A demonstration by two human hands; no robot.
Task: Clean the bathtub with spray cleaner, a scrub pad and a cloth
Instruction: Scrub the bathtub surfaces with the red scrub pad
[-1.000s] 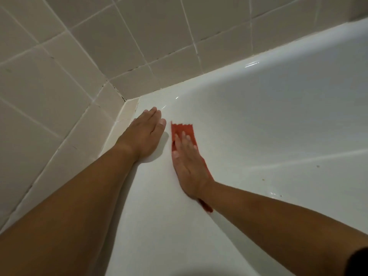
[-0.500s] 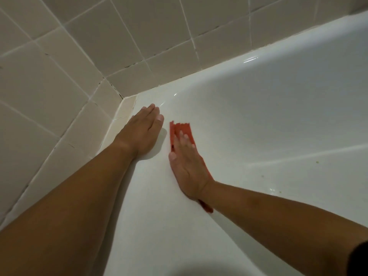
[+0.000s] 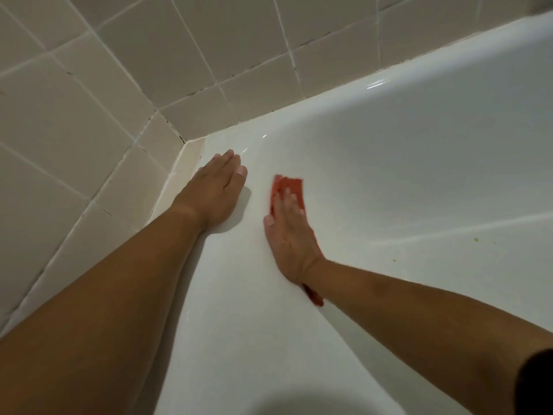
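Observation:
A red cloth (image 3: 291, 187) lies flat against the inner wall of the white bathtub (image 3: 419, 151), near its corner. My right hand (image 3: 288, 235) presses on the cloth with straight fingers; most of the cloth is hidden under the palm, and a red end (image 3: 312, 295) shows below the wrist. My left hand (image 3: 215, 190) rests flat on the tub's rim next to the tiled corner, fingers straight, holding nothing. No spray cleaner or scrub pad is in view.
Beige wall tiles (image 3: 119, 85) with dark grout lines meet at a corner just beyond my left hand. Small yellowish specks (image 3: 475, 240) sit on the tub surface at the right. The tub's far rim (image 3: 389, 76) runs along the back wall.
My right hand has slid the red cloth slightly up the tub wall. My left hand stays flat on the rim.

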